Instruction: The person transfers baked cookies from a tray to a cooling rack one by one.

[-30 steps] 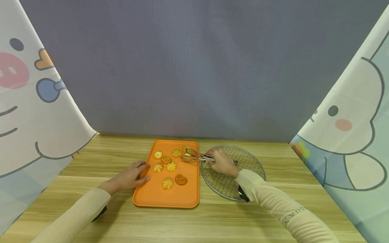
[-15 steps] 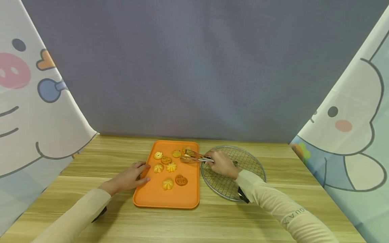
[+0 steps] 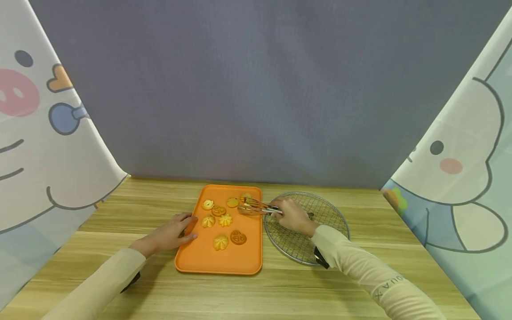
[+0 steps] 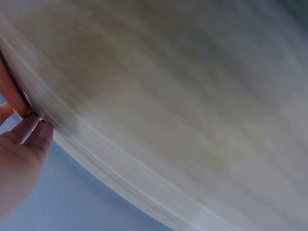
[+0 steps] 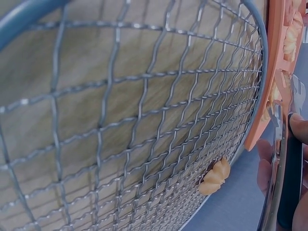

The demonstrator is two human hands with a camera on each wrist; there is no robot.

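Note:
An orange tray (image 3: 224,262) lies on the wooden table with several cookies on it, among them a yellow swirl cookie (image 3: 220,242) and a brown cookie with a face-like pattern (image 3: 238,237). My left hand (image 3: 172,232) grips its left rim; the left wrist view shows the fingertips at the tray's edge (image 4: 14,94). In my right hand (image 3: 293,215) is a pair of metal tongs (image 3: 260,206), reaching left over the tray's right rim. The tongs' ends are around or beside a pale cookie (image 3: 246,205), which they partly cover.
Right of the tray stands a round wire rack (image 3: 328,218), partly under my right hand and forearm. One cookie (image 5: 215,178) sits on its mesh. A grey curtain (image 3: 256,98) rises behind the table (image 3: 224,298), with printed cloths at both sides.
Almost nothing differs. Both hands, the tongs, the tray and the cookies stay where they were, apart from a very slight shift of the tongs.

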